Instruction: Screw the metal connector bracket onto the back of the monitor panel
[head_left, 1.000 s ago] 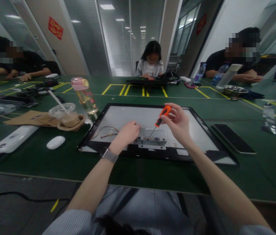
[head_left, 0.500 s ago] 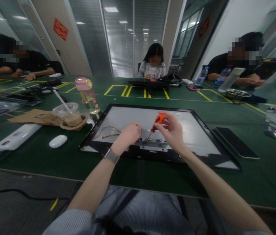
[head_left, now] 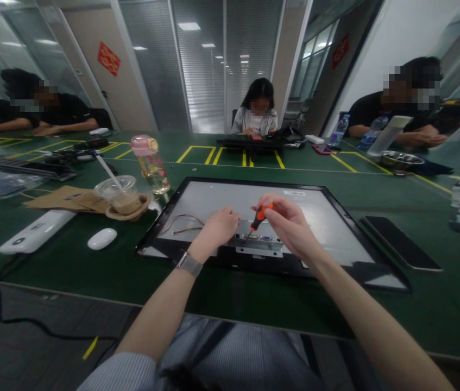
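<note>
My right hand (head_left: 292,220) is closed around the orange and black handle of a screwdriver (head_left: 260,215). Its shaft slants down to the port edge of a metal bracket (head_left: 260,247), which carries blue and pale connectors. At the bracket's left end, my left hand (head_left: 220,224) has its fingers curled against the metal; the fingertips are partly hidden. Under both hands lies a flat display panel (head_left: 319,217) with a grey back and black frame. Thin coloured wires (head_left: 183,217) lie on the panel, left of my left hand.
Left of the panel are a pink-lidded bottle (head_left: 151,165), an iced drink cup (head_left: 118,193), a white mouse (head_left: 102,239) and a white power strip (head_left: 36,232). A black phone (head_left: 401,243) lies to the right. People sit across the green table (head_left: 197,296).
The screwdriver handle leans further right, and my right hand sits slightly lower around it. My left hand stays at the bracket. The whole view has shifted slightly.
</note>
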Available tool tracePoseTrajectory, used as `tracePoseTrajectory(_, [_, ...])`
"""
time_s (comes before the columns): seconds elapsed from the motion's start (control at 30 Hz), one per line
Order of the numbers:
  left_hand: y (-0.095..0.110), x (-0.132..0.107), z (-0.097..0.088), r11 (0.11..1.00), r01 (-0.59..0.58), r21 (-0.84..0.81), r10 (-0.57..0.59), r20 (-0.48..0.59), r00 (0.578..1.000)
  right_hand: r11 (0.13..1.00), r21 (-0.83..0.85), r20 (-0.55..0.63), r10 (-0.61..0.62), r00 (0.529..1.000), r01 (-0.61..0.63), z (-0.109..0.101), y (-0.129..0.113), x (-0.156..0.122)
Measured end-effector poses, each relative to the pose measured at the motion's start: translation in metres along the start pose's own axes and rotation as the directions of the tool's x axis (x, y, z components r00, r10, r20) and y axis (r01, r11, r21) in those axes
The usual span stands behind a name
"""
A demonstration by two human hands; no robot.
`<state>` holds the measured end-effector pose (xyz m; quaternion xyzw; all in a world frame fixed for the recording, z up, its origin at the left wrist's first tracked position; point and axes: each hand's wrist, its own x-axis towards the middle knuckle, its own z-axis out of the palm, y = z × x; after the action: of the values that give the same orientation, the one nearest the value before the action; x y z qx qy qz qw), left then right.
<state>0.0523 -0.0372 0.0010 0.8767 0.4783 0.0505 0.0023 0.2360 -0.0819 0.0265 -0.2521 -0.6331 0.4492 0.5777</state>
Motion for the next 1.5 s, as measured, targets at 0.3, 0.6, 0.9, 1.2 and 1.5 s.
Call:
tracePoseTrajectory(0.3, [0.000,0.000,0.000,1.000,0.001,-0.023,-0.001,0.007,1.000,0.993,-0.110,-0.015,-0.034,0.999,0.032,-0.010,0.003,0.002])
tracePoseTrajectory(0.6, [0.000,-0.001,-0.002,1.000,0.014,-0.026,-0.013,0.008,1.000,0.968,-0.247,0.080,-0.030,0.996,0.049,-0.018,-0.003,0.004])
tracePoseTrajectory(0.9, [-0.001,-0.001,0.000,1.000,0.007,-0.026,-0.007,-0.002,1.000,0.921,-0.359,0.032,-0.147,0.989,0.149,-0.013,0.000,0.001])
tracePoseTrajectory(1.2, [0.000,-0.001,0.000,1.000,0.007,-0.023,-0.007,0.006,1.000,0.960,-0.269,-0.003,-0.082,0.997,0.078,-0.013,-0.002,0.001])
tracePoseTrajectory(1.5, [0.000,-0.002,0.000,1.000,0.008,-0.008,-0.008,0.006,1.000,0.968,-0.239,0.130,-0.047,0.990,0.077,-0.012,-0.006,0.000])
